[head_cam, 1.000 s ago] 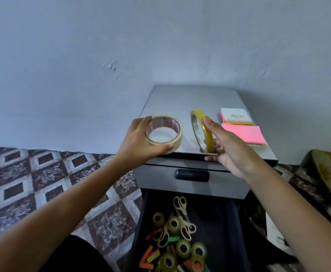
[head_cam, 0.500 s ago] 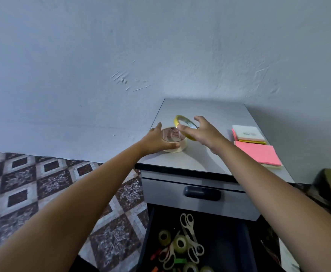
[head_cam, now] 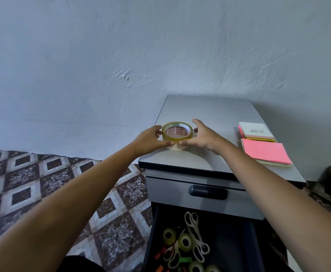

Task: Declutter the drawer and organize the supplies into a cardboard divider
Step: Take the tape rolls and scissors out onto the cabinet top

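Observation:
On the grey cabinet top [head_cam: 209,110] a thin yellow tape roll [head_cam: 170,136] lies flat on a wider beige tape roll [head_cam: 177,148]. My left hand [head_cam: 150,139] grips the stack from the left, thumb at the front. My right hand [head_cam: 204,137] grips it from the right, thumb low at the front and a finger behind the yellow roll. Below, the open dark drawer [head_cam: 231,244] holds several small tape rolls [head_cam: 184,242], white scissors [head_cam: 193,226] and coloured bits. No cardboard divider is in view.
A pink sticky-note pad [head_cam: 264,152] and a white pad on coloured notes [head_cam: 255,130] lie on the cabinet's right side. The closed upper drawer has a dark handle [head_cam: 207,192]. Patterned floor tiles [head_cam: 43,183] lie to the left; the wall stands close behind.
Both hands carried the rolls from the cabinet's front edge onto its top. The yellow roll went from upright in my right hand to lying flat on the beige roll.

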Tool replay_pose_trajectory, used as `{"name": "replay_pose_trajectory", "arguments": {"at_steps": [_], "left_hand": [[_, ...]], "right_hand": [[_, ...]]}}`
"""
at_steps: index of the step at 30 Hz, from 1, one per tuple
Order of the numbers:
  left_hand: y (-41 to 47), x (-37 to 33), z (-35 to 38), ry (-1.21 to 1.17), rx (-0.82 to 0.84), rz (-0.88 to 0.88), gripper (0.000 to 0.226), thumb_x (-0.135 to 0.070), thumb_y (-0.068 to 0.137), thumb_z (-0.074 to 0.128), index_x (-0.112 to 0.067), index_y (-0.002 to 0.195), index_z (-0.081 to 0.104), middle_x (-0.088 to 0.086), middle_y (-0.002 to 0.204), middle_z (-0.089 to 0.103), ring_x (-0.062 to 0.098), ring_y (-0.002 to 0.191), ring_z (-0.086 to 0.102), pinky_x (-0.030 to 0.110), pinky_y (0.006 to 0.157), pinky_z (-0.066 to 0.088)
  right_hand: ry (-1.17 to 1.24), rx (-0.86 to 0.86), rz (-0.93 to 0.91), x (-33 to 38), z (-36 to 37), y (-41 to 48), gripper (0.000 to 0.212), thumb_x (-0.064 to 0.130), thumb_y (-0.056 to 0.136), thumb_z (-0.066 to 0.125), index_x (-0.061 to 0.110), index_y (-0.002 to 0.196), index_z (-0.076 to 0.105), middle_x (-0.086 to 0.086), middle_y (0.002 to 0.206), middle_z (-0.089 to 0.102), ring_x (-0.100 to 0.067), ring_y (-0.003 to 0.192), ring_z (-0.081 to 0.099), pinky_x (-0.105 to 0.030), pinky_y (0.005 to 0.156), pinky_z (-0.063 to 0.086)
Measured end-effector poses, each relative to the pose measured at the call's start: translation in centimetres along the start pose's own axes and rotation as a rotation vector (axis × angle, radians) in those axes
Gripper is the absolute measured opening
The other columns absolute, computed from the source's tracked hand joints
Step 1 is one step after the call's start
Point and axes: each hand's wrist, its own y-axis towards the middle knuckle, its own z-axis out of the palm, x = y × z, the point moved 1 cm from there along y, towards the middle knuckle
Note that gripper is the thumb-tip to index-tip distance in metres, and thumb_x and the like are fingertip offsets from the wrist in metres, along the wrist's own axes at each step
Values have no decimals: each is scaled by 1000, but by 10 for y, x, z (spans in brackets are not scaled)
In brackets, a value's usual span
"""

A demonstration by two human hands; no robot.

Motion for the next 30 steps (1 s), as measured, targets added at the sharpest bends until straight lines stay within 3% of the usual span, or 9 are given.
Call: {"name": "replay_pose_trajectory", "arguments": {"at_steps": [4, 8, 12, 16, 20, 25, 28, 30], "left_hand": [[11, -1, 4, -33, -50, 25, 48, -40, 76, 73, -14, 115, 60, -1, 102, 64, 16, 97, 60, 25, 79, 45], [24, 4, -3, -32, -74, -28, 43, -38, 76, 74, -14, 111, 63, 1, 103, 67, 16, 95, 60, 24, 78, 43], [40, 9, -11, 4, -81, -79, 46, -37, 78, 72, -10, 114, 64, 6, 109, 66, 21, 102, 59, 33, 87, 46], [48, 10, -14, 7, -59, -138, 56, -40, 77, 73, -6, 118, 59, 11, 116, 62, 25, 109, 57, 36, 90, 45], [34, 3, -15, 43, -111, -173, 81, -40, 80, 70, -6, 143, 32, 15, 140, 44, 27, 127, 44, 38, 102, 38], [-30, -24, -6, -2, -241, 11, 56, -35, 83, 68, -18, 132, 46, 3, 120, 54, 11, 100, 52, 22, 85, 41], [-79, -37, 18, -76, -168, 131, 42, -29, 82, 69, -20, 121, 56, -3, 104, 58, 9, 92, 55, 15, 79, 44], [-107, -39, 40, -118, -68, 160, 40, -26, 81, 71, -20, 118, 58, -5, 101, 60, 6, 92, 57, 4, 77, 40]], "right_hand": [[55, -75, 30, -9, 4, 6, 89, 30, 71, 80, 8, 143, 32, -8, 134, 53, -22, 120, 51, -27, 97, 37], [71, -125, 11, -3, 12, 22, 79, 32, 72, 79, 7, 137, 43, -7, 128, 58, -22, 117, 54, -32, 101, 42], [77, -193, -22, 8, 19, 34, 55, 25, 77, 75, 8, 124, 53, -8, 120, 61, -24, 113, 56, -30, 90, 43], [41, -188, -13, 11, 18, 38, 67, 26, 81, 71, 1, 136, 40, -13, 135, 51, -26, 122, 48, -30, 96, 38], [61, -155, -1, 4, 9, 27, 87, 33, 78, 74, 8, 147, 26, -12, 142, 44, -24, 129, 44, -32, 104, 36], [103, -179, -71, -4, -5, -27, 56, 30, 83, 70, 15, 132, 50, -1, 111, 56, -16, 100, 57, -27, 91, 44], [165, -159, -113, -16, 0, -70, 25, 21, 82, 71, 21, 106, 63, 9, 85, 61, -8, 76, 58, -25, 80, 48], [168, -152, -121, -25, 8, -101, 17, 18, 82, 70, 23, 96, 63, 12, 77, 60, -1, 68, 56, -14, 75, 46]]}}
